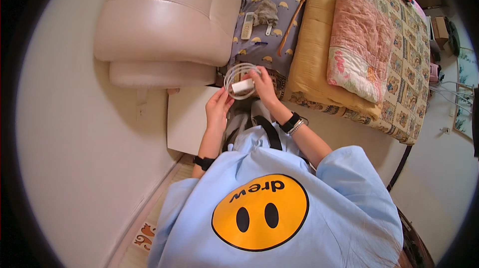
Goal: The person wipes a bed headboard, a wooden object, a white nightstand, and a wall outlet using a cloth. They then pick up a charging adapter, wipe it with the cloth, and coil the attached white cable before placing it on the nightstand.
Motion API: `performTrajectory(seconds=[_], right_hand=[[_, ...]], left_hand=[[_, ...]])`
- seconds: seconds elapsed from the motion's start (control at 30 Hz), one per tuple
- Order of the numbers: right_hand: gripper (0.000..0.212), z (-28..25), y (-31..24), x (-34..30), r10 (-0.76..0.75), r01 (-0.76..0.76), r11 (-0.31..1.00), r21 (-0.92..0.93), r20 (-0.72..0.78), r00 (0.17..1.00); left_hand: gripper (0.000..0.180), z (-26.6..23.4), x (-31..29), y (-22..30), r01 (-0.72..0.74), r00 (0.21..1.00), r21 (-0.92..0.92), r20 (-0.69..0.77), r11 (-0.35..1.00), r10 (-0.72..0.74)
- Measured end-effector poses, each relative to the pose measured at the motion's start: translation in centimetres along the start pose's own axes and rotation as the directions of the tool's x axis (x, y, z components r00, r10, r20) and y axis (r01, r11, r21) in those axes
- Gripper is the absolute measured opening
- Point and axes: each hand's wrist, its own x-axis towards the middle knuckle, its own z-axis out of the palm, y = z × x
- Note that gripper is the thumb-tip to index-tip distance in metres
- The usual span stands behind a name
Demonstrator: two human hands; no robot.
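A white charging cable point(230, 75), wound into a loose coil, is held up between my two hands, with a white charger plug point(243, 86) inside the loop. My right hand point(264, 87) is closed on the coil's right side, next to the plug. On the lower left of the coil, the fingers of my left hand point(216, 110) pinch the cable. Just beyond the hands lies a grey patterned cushion point(272, 51). On it are a white remote control point(247, 26), a fuzzy grey-brown item point(266, 13), a blue pen point(260, 43) and a long thin wooden stick point(293, 24).
A pale padded headboard or sofa point(164, 18) stands at the left, against the wall point(60, 93). Below it is a white cabinet point(189, 118). To the right, a folded yellow quilt point(309, 43) and a pink quilt point(359, 33) lie on a patterned bed cover point(406, 68).
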Motion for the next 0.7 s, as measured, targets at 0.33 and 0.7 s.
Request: performTrajectory(seconds=[0.33, 0.7], right_hand=[[0.051, 2.5, 5.1, -0.7, 0.16, -0.093, 0.976, -0.199, 0.357, 0.92], [0.072, 8.4, 11.4, 2.0, 0.671, -0.692, 0.7, -0.179, 0.498, 0.549]], left_hand=[[0.043, -4.0, 0.7, -2.9, 0.134, 0.985, -0.057, 0.121, 0.989, -0.127], [0.04, -14.2, 3.9, -6.5, 0.138, 0.99, -0.255, 0.002, 0.957, -0.142]])
